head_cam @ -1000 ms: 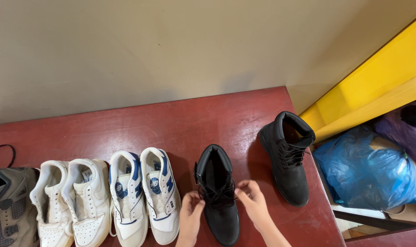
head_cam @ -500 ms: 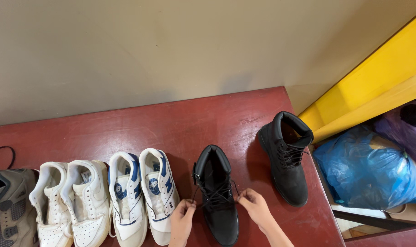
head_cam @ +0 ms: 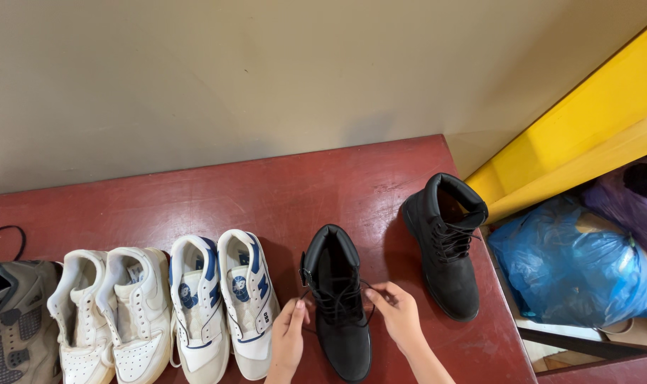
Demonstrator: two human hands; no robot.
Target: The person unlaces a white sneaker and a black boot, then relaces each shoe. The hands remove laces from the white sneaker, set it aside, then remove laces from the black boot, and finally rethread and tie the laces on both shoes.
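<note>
A black lace-up boot (head_cam: 336, 334) stands upright on the dark red table (head_cam: 281, 192), toe toward me. My left hand (head_cam: 288, 338) pinches its black lace (head_cam: 337, 302) on the boot's left side. My right hand (head_cam: 398, 315) pinches the lace on the right side, fingers at the eyelets. Thin loops of lace hang out between both hands. The matching black boot (head_cam: 448, 249) stands apart to the right, near the table's right edge, its laces loose.
Left of the boot sit a white and blue pair of sneakers (head_cam: 224, 302), a white pair (head_cam: 110, 313) and a grey shoe (head_cam: 11, 320). A black loop (head_cam: 3, 238) lies at far left. Blue and purple bags (head_cam: 572, 259) sit beyond the table's right edge, under a yellow ledge (head_cam: 586, 121).
Both hands slid down the boot pulling the lace outward, then came back up and inward toward the eyelets. The boots and the other shoes stayed in place.
</note>
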